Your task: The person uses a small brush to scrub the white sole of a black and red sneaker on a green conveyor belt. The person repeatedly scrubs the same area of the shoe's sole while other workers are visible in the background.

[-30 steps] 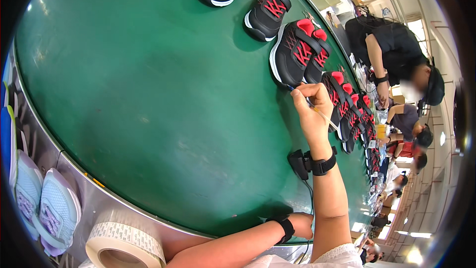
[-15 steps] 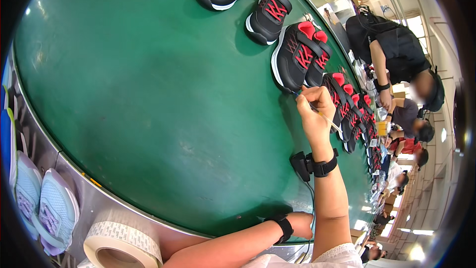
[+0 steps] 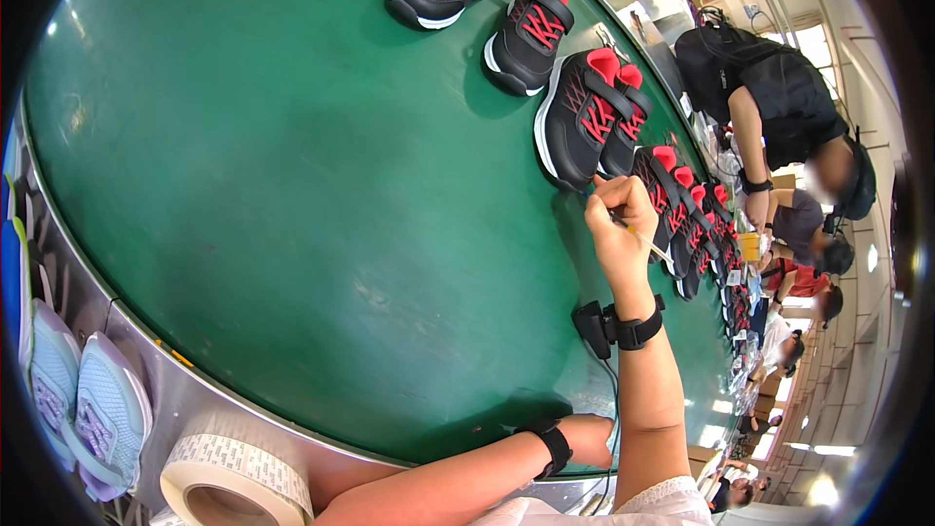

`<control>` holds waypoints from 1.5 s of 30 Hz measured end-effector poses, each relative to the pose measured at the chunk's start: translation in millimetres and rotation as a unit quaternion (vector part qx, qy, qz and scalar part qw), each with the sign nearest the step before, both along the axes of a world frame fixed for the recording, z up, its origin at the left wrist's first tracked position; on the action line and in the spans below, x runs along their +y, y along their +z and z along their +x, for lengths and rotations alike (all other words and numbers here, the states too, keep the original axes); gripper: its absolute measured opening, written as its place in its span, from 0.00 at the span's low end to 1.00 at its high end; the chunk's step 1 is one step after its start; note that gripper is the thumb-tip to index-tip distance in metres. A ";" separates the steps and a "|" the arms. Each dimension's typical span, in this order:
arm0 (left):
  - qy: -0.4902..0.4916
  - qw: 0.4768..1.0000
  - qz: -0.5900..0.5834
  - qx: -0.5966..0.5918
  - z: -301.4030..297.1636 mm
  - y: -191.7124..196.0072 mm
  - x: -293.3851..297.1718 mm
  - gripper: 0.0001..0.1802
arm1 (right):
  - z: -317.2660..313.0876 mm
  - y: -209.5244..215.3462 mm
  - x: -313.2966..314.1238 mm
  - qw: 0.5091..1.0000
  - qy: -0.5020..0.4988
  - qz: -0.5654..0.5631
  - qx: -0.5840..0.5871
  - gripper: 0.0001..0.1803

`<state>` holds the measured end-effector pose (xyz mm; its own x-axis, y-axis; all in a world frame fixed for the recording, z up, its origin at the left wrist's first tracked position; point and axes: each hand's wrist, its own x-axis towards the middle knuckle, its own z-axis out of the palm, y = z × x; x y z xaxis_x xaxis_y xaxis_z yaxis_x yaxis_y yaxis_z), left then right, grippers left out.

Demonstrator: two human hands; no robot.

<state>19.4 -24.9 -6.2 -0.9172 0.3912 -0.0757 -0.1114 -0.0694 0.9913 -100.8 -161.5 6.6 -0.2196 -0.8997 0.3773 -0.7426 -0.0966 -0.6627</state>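
My right hand (image 3: 623,224) is closed around a thin pen-like stick (image 3: 651,246), whose pale end sticks out behind the fingers. Its fingertips are at the toe of a black sneaker (image 3: 575,131) with a white sole, red laces and red lining. Beside that one, a second such sneaker (image 3: 623,141) is partly covered by it. My left hand (image 3: 590,441) rests low over the near edge of the green table surface (image 3: 321,234); its fingers are hidden from view. Both wrists wear black straps, the right one with a small black box.
More matching black sneakers (image 3: 529,39) line the far side, several crowding past my right hand. Along the metal near edge (image 3: 195,385) are a tape roll (image 3: 234,482) and light-blue shoes (image 3: 107,414). A person in black (image 3: 769,97) stands across, with other people farther along.
The sneakers on the far side have shifted slightly toward me in the picture. My right hand stays at the same sneaker's toe with the stick, and my left hand has barely moved.
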 end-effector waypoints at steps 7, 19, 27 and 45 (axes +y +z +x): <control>0.007 1.000 0.003 0.005 -1.5 -4.4 3.8 0.33 | -1.6 12.0 2.7 0.999 -0.008 -0.023 -0.044 0.10; 0.016 1.000 0.016 -0.013 -2.8 -6.3 8.2 0.31 | 25.0 22.6 -87.8 0.995 -0.011 0.031 -0.099 0.07; 0.008 1.000 0.022 -0.003 -6.2 -8.9 10.9 0.31 | 26.0 10.1 -86.9 0.997 -0.033 0.047 -0.061 0.07; -0.010 0.999 0.027 -0.030 -2.1 -3.7 1.5 0.32 | 13.7 8.4 -78.5 0.995 -0.061 0.027 -0.070 0.07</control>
